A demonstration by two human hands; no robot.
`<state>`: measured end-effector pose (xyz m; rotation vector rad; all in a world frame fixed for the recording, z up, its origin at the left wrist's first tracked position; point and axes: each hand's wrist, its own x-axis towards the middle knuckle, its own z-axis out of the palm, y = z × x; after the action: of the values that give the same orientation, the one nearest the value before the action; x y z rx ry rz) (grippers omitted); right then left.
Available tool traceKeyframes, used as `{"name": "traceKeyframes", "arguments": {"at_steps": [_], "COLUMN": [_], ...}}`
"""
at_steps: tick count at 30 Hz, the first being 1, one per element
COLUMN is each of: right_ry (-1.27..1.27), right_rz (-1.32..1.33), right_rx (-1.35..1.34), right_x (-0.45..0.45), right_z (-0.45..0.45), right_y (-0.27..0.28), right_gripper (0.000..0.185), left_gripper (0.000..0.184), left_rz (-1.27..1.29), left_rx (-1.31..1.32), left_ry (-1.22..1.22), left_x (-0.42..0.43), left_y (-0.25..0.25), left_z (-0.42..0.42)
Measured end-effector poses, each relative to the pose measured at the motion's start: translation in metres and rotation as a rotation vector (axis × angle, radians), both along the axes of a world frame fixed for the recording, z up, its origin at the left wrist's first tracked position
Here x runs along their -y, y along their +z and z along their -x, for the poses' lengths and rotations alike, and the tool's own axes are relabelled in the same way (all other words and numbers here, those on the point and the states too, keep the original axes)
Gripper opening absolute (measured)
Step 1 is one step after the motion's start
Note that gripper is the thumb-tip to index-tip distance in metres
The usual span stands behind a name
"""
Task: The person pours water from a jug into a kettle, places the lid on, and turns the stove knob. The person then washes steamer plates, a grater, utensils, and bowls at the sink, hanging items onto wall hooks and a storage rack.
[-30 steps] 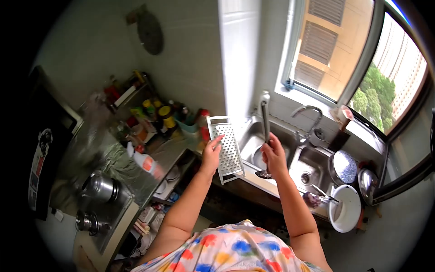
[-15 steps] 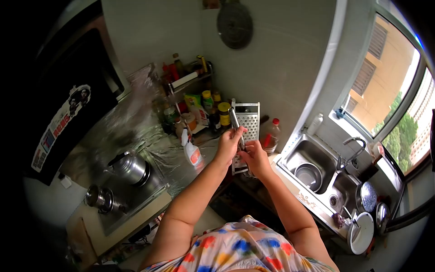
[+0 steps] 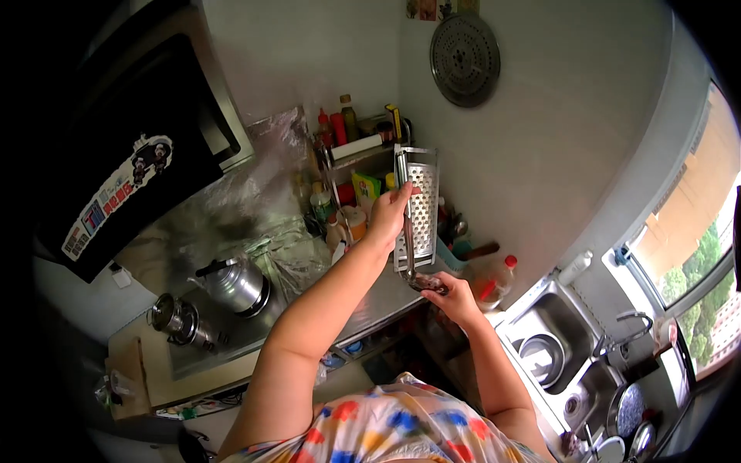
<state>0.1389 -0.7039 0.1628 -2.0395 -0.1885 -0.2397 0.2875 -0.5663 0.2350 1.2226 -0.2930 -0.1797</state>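
A long metal ladle (image 3: 410, 243) is held almost upright in front of me, handle upward and its dark rounded end low. My left hand (image 3: 391, 212) is closed around the upper handle. At the lower end, my right hand (image 3: 454, 297) grips the rounded part between thumb and fingers. Just behind the ladle stands a tall metal rack with a perforated panel (image 3: 422, 208), partly covered by the left hand. Whether the ladle touches the rack, I cannot tell.
Condiment bottles fill a corner shelf (image 3: 359, 147). A kettle (image 3: 234, 288) stands on the stove side at left. A red-capped bottle (image 3: 498, 285) is right of my hands, before the sink (image 3: 546, 309), which holds a metal bowl (image 3: 542, 359). A perforated disc (image 3: 465, 59) hangs above.
My hands have moved apart along the ladle, the left higher and the right down at its rounded end. The view has turned, bringing more of the stove side in.
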Motion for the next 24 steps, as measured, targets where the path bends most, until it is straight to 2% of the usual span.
{"name": "traceKeyframes", "arguments": {"at_steps": [2, 4, 5, 8, 12, 13, 14, 16, 20, 24], "right_ry": [0.001, 0.039, 0.057, 0.088, -0.005, -0.031, -0.037, -0.052, -0.172, -0.215], "right_rz": [0.102, 0.034, 0.012, -0.039, -0.011, -0.006, -0.052, -0.143, 0.088, 0.067], "right_rx": [0.004, 0.076, 0.057, 0.105, 0.201, 0.236, 0.245, 0.265, 0.272, 0.446], "right_x": [0.015, 0.023, 0.028, 0.043, 0.042, 0.039, 0.037, 0.031, 0.020, 0.014], "right_z": [-0.023, -0.041, -0.050, -0.082, -0.131, -0.142, -0.157, -0.195, -0.256, -0.319], "right_y": [0.004, 0.012, 0.017, 0.029, 0.062, 0.070, 0.073, 0.069, 0.098, 0.122], "right_gripper": [0.023, 0.021, 0.021, 0.022, 0.020, 0.019, 0.019, 0.017, 0.019, 0.019], "left_gripper": [0.044, 0.050, 0.058, 0.061, 0.053, 0.051, 0.051, 0.051, 0.050, 0.049], "left_rz": [-0.022, -0.015, -0.002, 0.131, 0.262, 0.136, 0.172, 0.273, 0.357, 0.366], "left_rx": [-0.023, -0.067, -0.115, -0.240, -0.337, -0.272, -0.323, -0.355, -0.369, -0.347], "left_ry": [0.042, 0.090, 0.062, 0.115, 0.144, 0.249, 0.228, 0.112, 0.044, -0.019], "left_x": [0.008, 0.010, 0.004, -0.006, -0.029, -0.032, -0.037, -0.045, -0.063, -0.080], "left_y": [0.004, 0.010, -0.005, -0.007, -0.062, -0.082, -0.083, -0.055, -0.039, -0.039], "left_z": [-0.020, -0.031, -0.053, -0.062, -0.087, -0.099, -0.102, -0.090, -0.101, -0.113]}}
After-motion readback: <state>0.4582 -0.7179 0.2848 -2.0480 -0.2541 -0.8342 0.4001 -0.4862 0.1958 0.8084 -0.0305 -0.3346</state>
